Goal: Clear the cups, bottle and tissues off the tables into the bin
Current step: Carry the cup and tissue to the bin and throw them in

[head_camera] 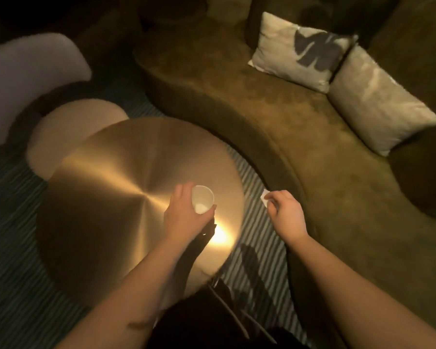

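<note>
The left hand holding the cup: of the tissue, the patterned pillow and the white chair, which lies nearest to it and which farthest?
From the left hand, in the head view:
1. Tissue, just to its right, pinched in the right hand above the striped rug.
2. White chair, up and to the left, beyond the round table.
3. Patterned pillow, up and to the right on the sofa.
The chair and pillow are close to call.
</note>
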### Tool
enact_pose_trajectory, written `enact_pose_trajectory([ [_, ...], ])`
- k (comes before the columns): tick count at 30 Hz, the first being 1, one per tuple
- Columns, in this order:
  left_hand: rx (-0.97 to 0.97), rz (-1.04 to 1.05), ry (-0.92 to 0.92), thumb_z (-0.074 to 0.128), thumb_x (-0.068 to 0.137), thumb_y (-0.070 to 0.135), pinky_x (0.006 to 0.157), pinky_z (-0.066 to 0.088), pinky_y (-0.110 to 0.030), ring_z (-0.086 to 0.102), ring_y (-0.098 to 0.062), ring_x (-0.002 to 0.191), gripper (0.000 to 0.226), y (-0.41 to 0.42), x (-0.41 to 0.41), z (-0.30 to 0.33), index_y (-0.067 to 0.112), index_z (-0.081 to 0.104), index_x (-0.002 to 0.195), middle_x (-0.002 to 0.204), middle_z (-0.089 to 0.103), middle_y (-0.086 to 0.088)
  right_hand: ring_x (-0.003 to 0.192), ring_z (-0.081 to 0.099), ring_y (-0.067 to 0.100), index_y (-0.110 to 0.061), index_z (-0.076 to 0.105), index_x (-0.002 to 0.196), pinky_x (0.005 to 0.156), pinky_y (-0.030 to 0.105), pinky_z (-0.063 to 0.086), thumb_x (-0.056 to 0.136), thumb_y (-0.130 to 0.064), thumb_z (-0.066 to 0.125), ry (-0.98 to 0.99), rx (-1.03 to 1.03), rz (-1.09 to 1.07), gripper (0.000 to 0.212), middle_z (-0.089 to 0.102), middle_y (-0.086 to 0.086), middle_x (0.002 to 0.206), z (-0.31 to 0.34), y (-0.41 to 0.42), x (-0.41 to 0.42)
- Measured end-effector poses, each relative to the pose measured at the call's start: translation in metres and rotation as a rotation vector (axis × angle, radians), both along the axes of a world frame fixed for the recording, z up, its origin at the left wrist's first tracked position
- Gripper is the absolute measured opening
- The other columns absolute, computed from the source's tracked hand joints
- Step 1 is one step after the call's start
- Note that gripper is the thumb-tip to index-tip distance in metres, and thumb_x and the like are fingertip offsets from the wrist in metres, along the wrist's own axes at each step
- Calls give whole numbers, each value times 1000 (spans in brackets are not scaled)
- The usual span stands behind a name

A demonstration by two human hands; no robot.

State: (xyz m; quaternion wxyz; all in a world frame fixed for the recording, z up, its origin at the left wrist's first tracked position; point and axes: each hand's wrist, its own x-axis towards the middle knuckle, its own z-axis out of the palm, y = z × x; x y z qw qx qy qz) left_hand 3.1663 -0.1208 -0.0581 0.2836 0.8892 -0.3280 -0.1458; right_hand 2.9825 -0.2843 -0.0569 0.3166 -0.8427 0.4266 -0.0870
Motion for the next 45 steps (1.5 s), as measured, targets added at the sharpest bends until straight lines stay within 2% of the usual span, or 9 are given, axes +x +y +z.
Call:
enact_pose_trajectory([
  [3,-15,-165,-29,72,70,54,81,47,-34,50,-15,106,65,-30,-46,7,29,43,123,120,46,8,94,58,21,-10,66,104,79,26,41,91,-8,52,-26,-1,-188,19,59,4,103,1,-3,-80],
  [7,-55,-430,-34,71,71,53,81,45,-33,49,-17,106,64,-70,-139,14,27,42,123,118,45,5,91,58,24,-9,67,100,79,32,45,89,-7,53,-41,-21,-482,17,60,5,100,4,13,-203],
  [13,-55,-811,-40,73,72,53,86,44,-36,47,-20,113,69,-103,-331,19,23,44,127,123,45,3,92,55,9,-18,65,103,80,22,42,91,-14,56,-52,-29,-911,16,53,-11,99,15,84,-397],
  [20,-110,-1296,4,72,69,57,79,49,-37,50,-22,106,72,-73,-570,16,23,42,125,122,46,0,83,51,5,-24,64,100,70,22,39,94,-23,51,-14,-30,-1441,15,51,-11,96,16,226,-589],
  [24,-122,-1600,32,70,69,61,72,45,-29,49,-15,102,74,-39,-676,12,24,41,126,120,46,2,82,50,9,-18,65,98,69,19,35,93,-19,54,9,-86,-1713,13,49,-10,93,19,311,-654],
  [27,-152,-1793,10,69,68,59,73,46,-32,51,-21,102,73,-15,-743,13,18,46,123,117,48,-3,84,53,12,-14,66,96,73,23,40,92,-17,56,-37,-104,-1874,11,53,-7,94,20,360,-686],
  [37,-117,-2071,55,71,70,56,70,43,-30,46,-14,99,68,26,-940,5,24,43,122,118,45,1,78,53,10,-16,68,92,68,21,39,91,-18,58,-78,-105,-2196,10,53,-9,87,4,437,-799],
  [42,-96,-2038,81,69,70,60,70,41,-28,42,-8,97,70,5,-1056,-12,24,42,124,118,45,4,75,54,7,-19,67,87,65,15,38,89,-14,60,-66,-86,-2202,9,55,-9,85,-17,417,-922],
  [45,-67,-2019,94,65,69,63,70,38,-27,40,-7,99,71,-13,-1136,-13,26,42,125,118,44,5,77,54,13,-13,68,88,67,21,39,87,-10,62,-9,-100,-2134,7,54,-7,85,-16,391,-1018],
])
